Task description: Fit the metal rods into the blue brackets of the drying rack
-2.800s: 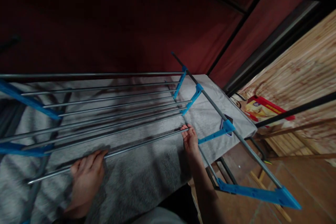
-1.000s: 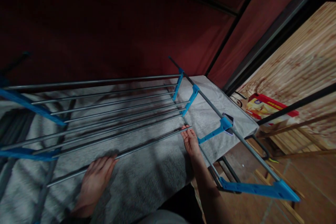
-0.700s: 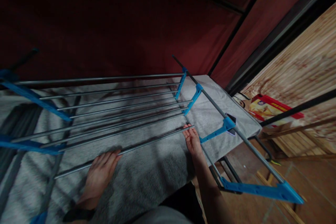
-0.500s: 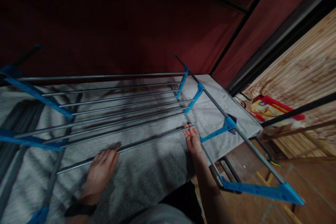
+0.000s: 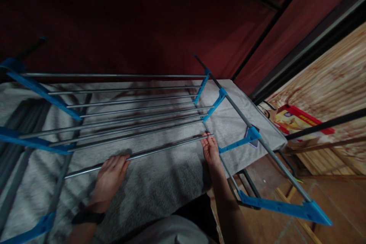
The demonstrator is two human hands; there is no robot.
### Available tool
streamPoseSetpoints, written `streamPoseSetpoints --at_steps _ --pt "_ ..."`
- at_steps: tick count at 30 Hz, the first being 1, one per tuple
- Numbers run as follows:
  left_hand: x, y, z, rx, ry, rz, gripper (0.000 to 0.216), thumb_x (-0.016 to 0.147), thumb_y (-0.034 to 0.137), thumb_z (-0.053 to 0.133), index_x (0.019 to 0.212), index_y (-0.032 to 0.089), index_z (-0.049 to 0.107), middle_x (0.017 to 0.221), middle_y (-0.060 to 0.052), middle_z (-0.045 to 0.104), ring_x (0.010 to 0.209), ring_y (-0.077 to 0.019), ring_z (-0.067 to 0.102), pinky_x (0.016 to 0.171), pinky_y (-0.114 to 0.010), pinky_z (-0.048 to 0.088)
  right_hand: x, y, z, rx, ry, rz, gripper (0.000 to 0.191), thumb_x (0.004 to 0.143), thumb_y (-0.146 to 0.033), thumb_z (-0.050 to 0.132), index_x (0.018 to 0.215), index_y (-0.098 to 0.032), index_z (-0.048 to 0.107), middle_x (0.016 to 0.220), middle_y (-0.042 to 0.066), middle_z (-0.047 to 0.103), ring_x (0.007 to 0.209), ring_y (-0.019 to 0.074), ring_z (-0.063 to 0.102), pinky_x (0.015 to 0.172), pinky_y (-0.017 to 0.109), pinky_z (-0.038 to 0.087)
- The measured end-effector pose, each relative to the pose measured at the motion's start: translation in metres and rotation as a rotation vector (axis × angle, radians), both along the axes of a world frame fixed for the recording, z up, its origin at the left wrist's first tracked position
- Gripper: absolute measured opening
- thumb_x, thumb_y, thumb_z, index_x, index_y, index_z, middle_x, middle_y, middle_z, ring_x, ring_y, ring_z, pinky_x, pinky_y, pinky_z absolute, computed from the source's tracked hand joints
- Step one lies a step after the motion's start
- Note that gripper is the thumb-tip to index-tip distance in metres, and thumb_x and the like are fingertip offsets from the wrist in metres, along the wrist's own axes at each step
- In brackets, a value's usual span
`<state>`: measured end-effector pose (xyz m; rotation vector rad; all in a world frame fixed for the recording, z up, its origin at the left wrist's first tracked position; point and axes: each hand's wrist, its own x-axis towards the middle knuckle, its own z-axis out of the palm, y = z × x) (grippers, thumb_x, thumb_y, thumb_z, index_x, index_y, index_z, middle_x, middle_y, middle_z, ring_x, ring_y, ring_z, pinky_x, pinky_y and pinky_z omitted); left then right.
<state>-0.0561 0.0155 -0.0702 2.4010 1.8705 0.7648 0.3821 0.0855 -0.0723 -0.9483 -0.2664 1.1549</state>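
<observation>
A loose grey metal tube [image 5: 164, 149] runs across the near side of a partly built rack [image 5: 143, 121] with blue plastic brackets and several tubes. My left hand [image 5: 112, 173] is closed over the tube left of its middle. Near its right end, my right hand [image 5: 211, 148] holds the tube from below with the fingers. That end lies close to a blue bracket [image 5: 236, 145] on the right side frame, apart from it. The tube's left end rests by the left side pole [image 5: 59, 188], near a lower blue bracket [image 5: 42, 225].
A grey cloth [image 5: 160, 183] covers the surface under the rack. Several dark tubes [image 5: 17, 122] lie at the left. A phone-like flat object [image 5: 254, 143] is behind the right bracket. A red and yellow box [image 5: 297, 120] stands at the right, and a dark red wall [image 5: 114, 26] rises behind.
The view has shifted slightly, so the rack's left part sits higher in the picture. Both hands keep their hold on the tube, with little movement.
</observation>
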Motion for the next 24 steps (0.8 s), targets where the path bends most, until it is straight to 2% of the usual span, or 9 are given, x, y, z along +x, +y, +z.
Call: streamPoseSetpoints --at_steps 5,9,13,21,24 --pt "0.000 0.000 0.002 -0.030 -0.024 0.002 0.036 0.110 0.041 0.045 0.109 0.026 0.078 0.101 -0.011 0.081 0.101 -0.0347 0.075 0.098 -0.049 0.055 0.001 0.001 0.006 -0.010 0.011 0.023 0.024 0.087 -0.028 0.094 0.100 -0.027 0.074 0.102 -0.001 0.085 0.105 0.0149 0.081 0.108 0.034 0.063" --pt "0.000 -0.001 0.001 0.006 -0.022 0.005 0.035 0.111 0.040 0.046 0.111 0.026 0.077 0.101 -0.011 0.081 0.100 -0.0338 0.075 0.097 -0.048 0.055 -0.002 0.002 0.013 -0.043 -0.005 0.028 0.022 0.090 -0.031 0.092 0.104 -0.026 0.075 0.105 0.001 0.085 0.107 0.0172 0.081 0.109 0.038 0.063" --pt "0.000 0.000 -0.001 0.042 -0.006 -0.002 0.036 0.112 0.042 0.045 0.110 0.025 0.077 0.098 -0.011 0.081 0.098 -0.0346 0.075 0.094 -0.048 0.055 -0.009 -0.001 0.020 -0.008 0.001 0.035 0.021 0.091 -0.029 0.091 0.106 -0.026 0.077 0.109 0.003 0.084 0.111 0.0184 0.081 0.114 0.041 0.062" --pt "-0.003 -0.001 0.000 0.010 0.035 -0.042 0.037 0.113 0.039 0.044 0.121 0.026 0.077 0.106 -0.011 0.084 0.103 -0.0345 0.075 0.097 -0.049 0.054 -0.024 -0.006 0.034 0.033 -0.014 0.130 0.027 0.093 -0.029 0.087 0.117 -0.028 0.077 0.114 0.002 0.085 0.107 0.0176 0.082 0.113 0.040 0.064" --pt "-0.004 -0.002 0.001 0.013 0.048 -0.062 0.038 0.112 0.036 0.043 0.124 0.026 0.078 0.110 -0.011 0.084 0.105 -0.0345 0.076 0.098 -0.049 0.054 -0.031 -0.005 0.040 0.055 -0.027 0.148 0.027 0.092 -0.030 0.087 0.117 -0.029 0.077 0.112 0.001 0.086 0.106 0.0172 0.082 0.108 0.036 0.066"
